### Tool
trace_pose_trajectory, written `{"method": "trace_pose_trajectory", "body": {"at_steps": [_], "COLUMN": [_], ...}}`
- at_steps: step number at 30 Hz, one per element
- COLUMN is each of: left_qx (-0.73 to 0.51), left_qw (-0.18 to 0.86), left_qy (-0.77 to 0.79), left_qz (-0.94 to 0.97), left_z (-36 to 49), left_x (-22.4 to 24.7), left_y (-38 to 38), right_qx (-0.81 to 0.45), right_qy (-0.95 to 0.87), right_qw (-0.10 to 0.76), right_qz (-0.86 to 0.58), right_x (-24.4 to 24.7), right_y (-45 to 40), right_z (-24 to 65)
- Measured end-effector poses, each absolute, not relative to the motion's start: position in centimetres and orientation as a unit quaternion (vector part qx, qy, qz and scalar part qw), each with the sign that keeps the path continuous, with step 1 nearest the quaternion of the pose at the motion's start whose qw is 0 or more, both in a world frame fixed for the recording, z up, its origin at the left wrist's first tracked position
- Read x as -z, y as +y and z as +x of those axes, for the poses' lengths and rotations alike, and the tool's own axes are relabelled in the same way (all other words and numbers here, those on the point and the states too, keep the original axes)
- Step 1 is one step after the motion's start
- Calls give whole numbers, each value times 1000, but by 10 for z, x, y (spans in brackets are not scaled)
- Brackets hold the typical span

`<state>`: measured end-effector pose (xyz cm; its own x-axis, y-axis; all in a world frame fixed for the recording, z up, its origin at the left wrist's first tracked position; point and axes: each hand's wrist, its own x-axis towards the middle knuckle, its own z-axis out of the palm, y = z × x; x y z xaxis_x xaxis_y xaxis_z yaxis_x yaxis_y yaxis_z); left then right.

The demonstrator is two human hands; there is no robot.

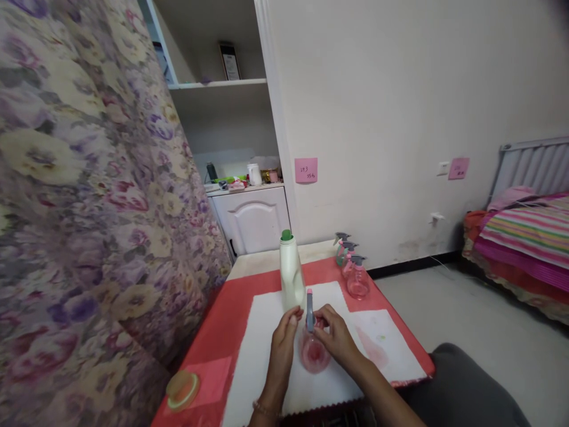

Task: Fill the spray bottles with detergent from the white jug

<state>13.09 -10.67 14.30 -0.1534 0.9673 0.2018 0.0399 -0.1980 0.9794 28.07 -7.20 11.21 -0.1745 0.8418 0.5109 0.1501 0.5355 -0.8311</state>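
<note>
Standing upright near the red-covered table's front edge, a round clear-pink plastic spray bottle faces the far edge; right hand grips its neck, left hand loosely uncurled.

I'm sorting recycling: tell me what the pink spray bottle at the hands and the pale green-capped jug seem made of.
Pink spray bottle: body probably clear, glossy plastic, as its tinted wall is see-through, though glass can't be ruled out.
Pale jug: likely opaque plastic with a soft sheen, judging by its molded-in handle.
</note>
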Motion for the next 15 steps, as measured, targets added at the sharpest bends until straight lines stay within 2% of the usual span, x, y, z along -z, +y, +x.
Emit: {"method": "trace_pose_trajectory", "body": {"at_steps": [5,15], "left_qx": [-563,-581], "left_qw": [400,436], "left_qy": [493,481], "left_qz": [530,491], "left_z": [146,151], "left_x": [-165,-155], "left_y": [-93,-86], "right_qx": [-323,-331], "right_qy": [-693,-684], "right_qw": [535,536], "right_qz": [-361,-367], "right_x": [-112,-105], "right_y": [-72,-71], "right_z": [281,279]}}
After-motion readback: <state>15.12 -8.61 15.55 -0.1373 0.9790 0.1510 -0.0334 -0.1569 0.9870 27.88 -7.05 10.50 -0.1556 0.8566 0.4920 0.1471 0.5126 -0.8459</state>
